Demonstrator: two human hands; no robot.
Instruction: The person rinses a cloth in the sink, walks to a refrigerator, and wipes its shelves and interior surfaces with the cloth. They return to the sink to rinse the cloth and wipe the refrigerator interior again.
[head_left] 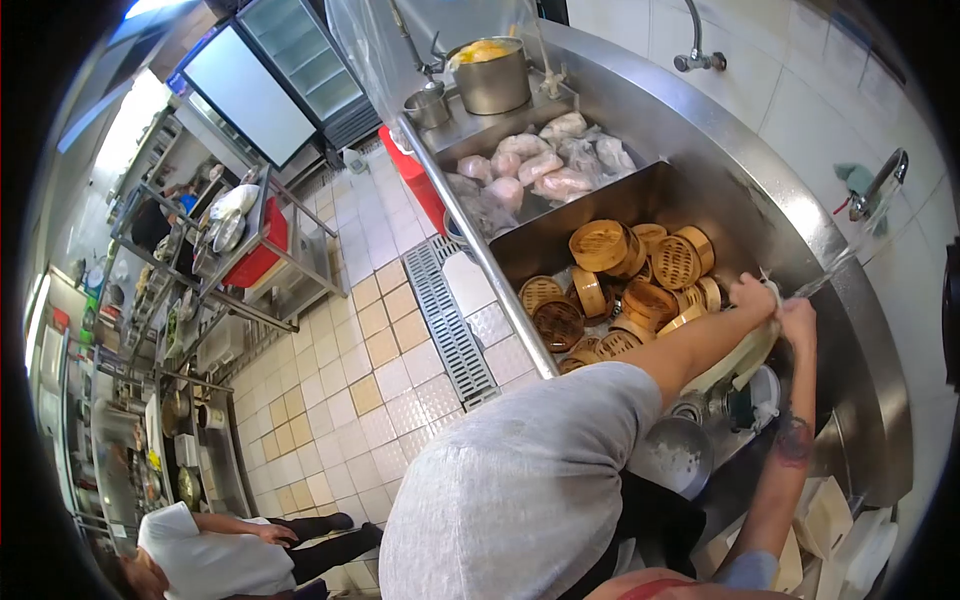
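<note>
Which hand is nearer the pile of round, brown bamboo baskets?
Left. The left hand is close beside the bamboo baskets; the right hand is farther away, past the left one.

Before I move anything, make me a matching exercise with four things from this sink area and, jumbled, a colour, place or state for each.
Things:
1. Round baskets
2. Plastic bags
3. Tall pot
4. Pale cloth

Matches:
A. Yellow showing at the top
B. Held by the left hand and right hand
C. Pinkish contents
D. Brown, heaped in the sink

Pairs: 1-D, 2-C, 3-A, 4-B
</note>
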